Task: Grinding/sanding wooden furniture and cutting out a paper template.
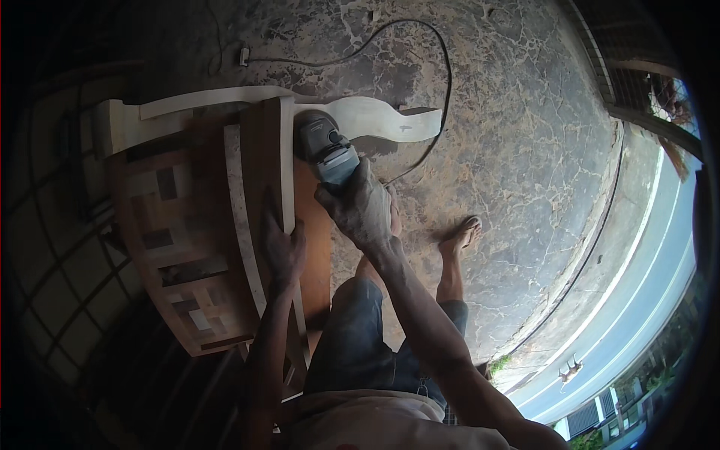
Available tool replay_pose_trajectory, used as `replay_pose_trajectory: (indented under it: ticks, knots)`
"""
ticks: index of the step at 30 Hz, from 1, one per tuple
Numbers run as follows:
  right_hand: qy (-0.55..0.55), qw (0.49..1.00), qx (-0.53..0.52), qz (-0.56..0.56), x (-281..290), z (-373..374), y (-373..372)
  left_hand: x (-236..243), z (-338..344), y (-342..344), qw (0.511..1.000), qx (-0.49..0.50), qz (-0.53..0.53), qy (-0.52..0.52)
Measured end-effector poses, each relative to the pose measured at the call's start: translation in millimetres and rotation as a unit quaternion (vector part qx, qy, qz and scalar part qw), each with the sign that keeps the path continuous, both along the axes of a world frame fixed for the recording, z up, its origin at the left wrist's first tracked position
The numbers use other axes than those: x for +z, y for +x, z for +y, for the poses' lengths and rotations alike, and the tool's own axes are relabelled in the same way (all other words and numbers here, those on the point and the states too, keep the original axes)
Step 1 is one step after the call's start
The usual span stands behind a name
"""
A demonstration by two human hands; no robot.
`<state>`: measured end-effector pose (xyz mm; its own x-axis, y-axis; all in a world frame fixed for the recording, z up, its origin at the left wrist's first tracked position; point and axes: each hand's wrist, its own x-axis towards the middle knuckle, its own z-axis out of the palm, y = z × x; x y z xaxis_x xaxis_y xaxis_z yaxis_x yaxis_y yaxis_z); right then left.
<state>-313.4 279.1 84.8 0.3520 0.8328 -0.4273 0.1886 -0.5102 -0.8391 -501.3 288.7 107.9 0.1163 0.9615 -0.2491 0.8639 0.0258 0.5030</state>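
Note:
My right hand (360, 206) is wrapped round the body of a grey-and-dark angle grinder (324, 142). The grinder's head rests against the pale wood where a curved, wavy armrest (382, 120) meets an upright rail; its disc is hidden. My left hand (283, 247) straddles the pale wooden rail (286, 165) of the same piece of furniture, fingers on the left side and thumb on the right. This looks like a wooden chair or bench, with a patchwork panel (176, 232) of light and dark wood blocks on its left.
A black power cord (448, 75) loops over the cracked concrete floor (517, 165) to a small connector (244, 57) at the back. Dark grid-like bars (52, 285) stand at the left. Beyond the floor's right edge is a road (637, 300) with an animal (571, 369) on it.

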Motion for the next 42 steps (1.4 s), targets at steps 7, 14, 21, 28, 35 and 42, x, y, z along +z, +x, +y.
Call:
replay_pose_trajectory:
  ticks: [7,14,21,28,35,42]
  knots:
    - [-0.04,0.996,0.02,-0.072,-19,-8,30,1,-3,3,0.994,0.08,-0.003,-0.07]
    - [-0.104,0.986,-0.037,-0.122,-26,-9,73,-3,-3,1,0.999,0.04,0.031,0.017]
    - [-0.012,0.997,0.03,-0.072,-30,7,72,-9,-2,-6,0.999,0.032,0.021,-0.024]
    - [-0.071,0.988,-0.131,0.029,-52,-9,95,9,1,5,0.993,0.068,0.041,-0.085]
    - [-0.096,0.984,-0.135,0.058,-38,-92,78,-22,-6,-19,0.994,0.032,-0.101,0.001]
    - [0.013,0.996,0.059,0.068,-46,-109,8,-60,-4,-65,0.991,-0.048,-0.115,-0.056]
